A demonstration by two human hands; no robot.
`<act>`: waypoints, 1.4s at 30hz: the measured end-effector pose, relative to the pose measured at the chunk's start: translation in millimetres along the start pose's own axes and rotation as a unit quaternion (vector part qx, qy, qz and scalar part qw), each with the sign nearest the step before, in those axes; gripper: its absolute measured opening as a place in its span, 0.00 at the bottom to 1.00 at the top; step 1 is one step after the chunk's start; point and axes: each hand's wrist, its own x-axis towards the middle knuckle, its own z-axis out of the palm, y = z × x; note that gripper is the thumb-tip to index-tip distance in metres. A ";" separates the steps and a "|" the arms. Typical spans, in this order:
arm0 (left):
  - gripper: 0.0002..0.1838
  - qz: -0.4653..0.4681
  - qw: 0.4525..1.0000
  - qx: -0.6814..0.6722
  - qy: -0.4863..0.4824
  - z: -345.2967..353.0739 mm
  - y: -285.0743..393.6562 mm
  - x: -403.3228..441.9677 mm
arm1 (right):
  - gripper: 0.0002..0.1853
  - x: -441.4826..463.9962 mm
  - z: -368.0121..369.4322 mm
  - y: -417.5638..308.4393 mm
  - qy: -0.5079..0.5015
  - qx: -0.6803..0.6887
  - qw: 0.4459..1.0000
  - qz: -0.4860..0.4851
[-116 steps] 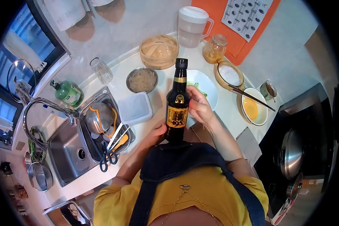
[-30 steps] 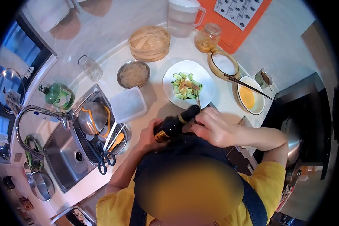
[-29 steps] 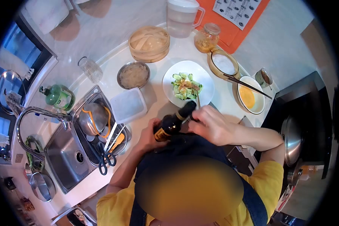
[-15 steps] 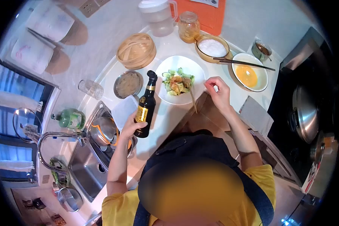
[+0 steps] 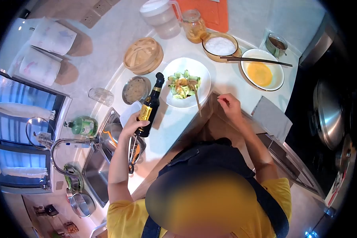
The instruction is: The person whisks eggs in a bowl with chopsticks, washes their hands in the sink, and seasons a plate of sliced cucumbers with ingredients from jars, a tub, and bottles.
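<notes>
My left hand (image 5: 133, 124) is wrapped round the lower part of a dark glass sauce bottle (image 5: 149, 108) with a gold label and black cap. The bottle is slightly tilted, its top pointing away from me, left of a white plate (image 5: 205, 95). Sliced cucumber (image 5: 181, 94) with brownish sauce or seasoning lies on that plate. A wooden utensil (image 5: 198, 104) rests in it, its handle over the near rim. My right hand (image 5: 229, 106) hovers near the counter edge, right of the plate, its fingers curled in with nothing visible in them.
Beaten egg fills a white bowl (image 5: 280, 77) with dark chopsticks (image 5: 265, 61) across it. Nearby stand an amber bowl (image 5: 236, 52) of white granules, a jar (image 5: 193, 29), a pitcher (image 5: 162, 22), a bamboo steamer (image 5: 143, 55) and a steel bowl (image 5: 125, 92). Sink (image 5: 94, 174) left, lidded wok (image 5: 330, 113) right.
My left hand and the bottle have shifted slightly left and toward the far side. My right hand has come a little lower and nearer me. The view has shifted slightly.
</notes>
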 end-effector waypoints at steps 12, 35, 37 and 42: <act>0.30 0.009 0.998 0.067 -0.003 -16.5 17.7 3.4 | 0.12 10.1 34.2 4.4 -0.037 -0.111 0.982 -0.151; 0.34 -0.014 0.996 0.092 -0.007 -23.4 30.9 -5.4 | 0.16 5.8 44.3 5.4 -0.066 -0.150 0.978 -0.131; 0.34 -0.032 0.994 0.108 -0.005 -23.3 33.2 -8.1 | 0.16 6.3 44.5 6.6 -0.066 -0.157 0.976 -0.133; 0.34 -0.032 0.994 0.103 -0.016 -25.1 31.8 -8.6 | 0.12 7.7 44.1 5.0 -0.068 -0.157 0.976 -0.133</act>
